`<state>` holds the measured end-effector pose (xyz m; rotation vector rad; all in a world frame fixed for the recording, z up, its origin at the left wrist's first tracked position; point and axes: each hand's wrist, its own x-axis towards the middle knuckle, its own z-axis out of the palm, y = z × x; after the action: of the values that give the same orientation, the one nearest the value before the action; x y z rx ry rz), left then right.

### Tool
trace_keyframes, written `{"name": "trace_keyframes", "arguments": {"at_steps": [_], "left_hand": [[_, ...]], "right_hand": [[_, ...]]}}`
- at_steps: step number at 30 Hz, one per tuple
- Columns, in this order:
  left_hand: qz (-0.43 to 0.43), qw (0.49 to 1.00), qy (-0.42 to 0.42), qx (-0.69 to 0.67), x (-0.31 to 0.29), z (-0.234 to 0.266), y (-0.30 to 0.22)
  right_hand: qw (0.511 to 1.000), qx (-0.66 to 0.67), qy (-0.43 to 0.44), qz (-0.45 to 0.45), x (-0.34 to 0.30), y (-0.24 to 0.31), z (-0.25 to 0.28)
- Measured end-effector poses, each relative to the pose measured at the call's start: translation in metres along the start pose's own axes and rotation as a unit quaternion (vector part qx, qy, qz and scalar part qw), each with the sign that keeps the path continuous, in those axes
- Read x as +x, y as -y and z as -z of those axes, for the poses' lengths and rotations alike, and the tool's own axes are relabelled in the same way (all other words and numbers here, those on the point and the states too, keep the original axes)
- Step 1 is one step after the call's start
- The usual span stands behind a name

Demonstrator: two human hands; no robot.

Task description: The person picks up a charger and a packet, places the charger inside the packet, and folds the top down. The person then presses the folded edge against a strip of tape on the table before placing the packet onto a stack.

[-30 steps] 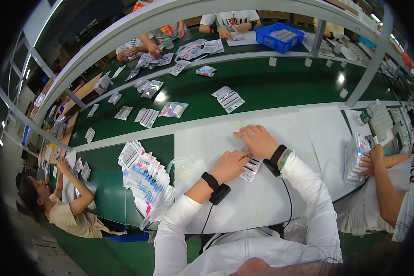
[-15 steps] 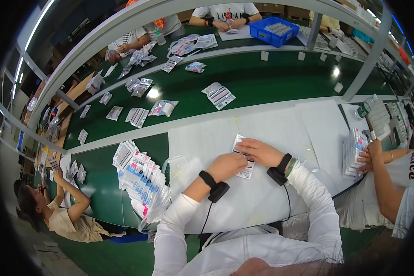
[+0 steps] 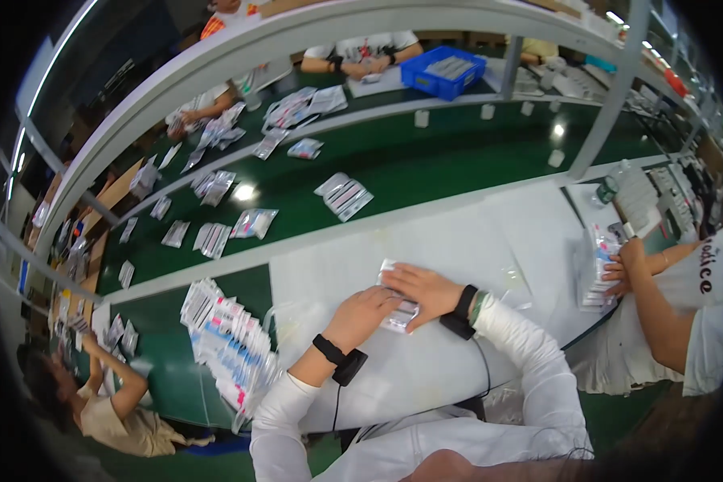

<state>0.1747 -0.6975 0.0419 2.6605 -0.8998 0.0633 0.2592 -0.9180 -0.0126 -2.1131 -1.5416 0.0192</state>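
Note:
A small flat packaging pouch [image 3: 399,318], silvery white with printing, lies on the white work surface under both hands. My left hand [image 3: 361,317] has its fingers closed together over the pouch's left side; their tips are partly hidden. Across its upper and right part, my right hand [image 3: 426,293] lies flat, fingers stretched out and thumb apart. The hands meet over the middle of the pouch and cover much of it. Each wrist wears a black strap with a small box and a cable.
Left of my left arm is a fanned pile of printed pouches [image 3: 229,345]. More pouches [image 3: 343,197] lie scattered on the green belt [image 3: 426,157] beyond a pale rail. At right, a co-worker's hands hold a pouch stack [image 3: 594,269] near a bottle [image 3: 606,189]. A blue bin [image 3: 442,74] stands across.
The whole view has shifted, moving the scene left and down. My right hand has flattened and spread across the pouch. My left hand stays on the pouch's left side.

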Motion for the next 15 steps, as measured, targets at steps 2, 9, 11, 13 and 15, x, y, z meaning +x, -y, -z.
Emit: {"name": "trace_keyframes", "arguments": {"at_steps": [2,9,11,13,15], "left_hand": [[-0.060,0.996,-0.032,0.057,0.011,-0.018,0.012],[0.001,1.000,-0.014,0.024,0.023,-0.045,0.011],[-0.006,0.998,-0.058,-0.010,0.024,-0.051,0.013],[-0.003,0.998,-0.051,-0.032,0.027,-0.051,0.015],[0.012,0.996,-0.033,-0.083,0.031,-0.052,0.012]], "right_hand": [[0.999,0.028,0.013,-0.035,0.000,0.004,0.004],[0.976,0.195,-0.049,-0.079,-0.018,-0.037,0.026],[0.968,0.199,-0.100,-0.112,-0.027,-0.072,0.055],[0.972,0.053,-0.168,-0.156,-0.045,-0.132,0.084],[0.938,-0.055,-0.235,-0.250,-0.076,-0.194,0.120]]}}
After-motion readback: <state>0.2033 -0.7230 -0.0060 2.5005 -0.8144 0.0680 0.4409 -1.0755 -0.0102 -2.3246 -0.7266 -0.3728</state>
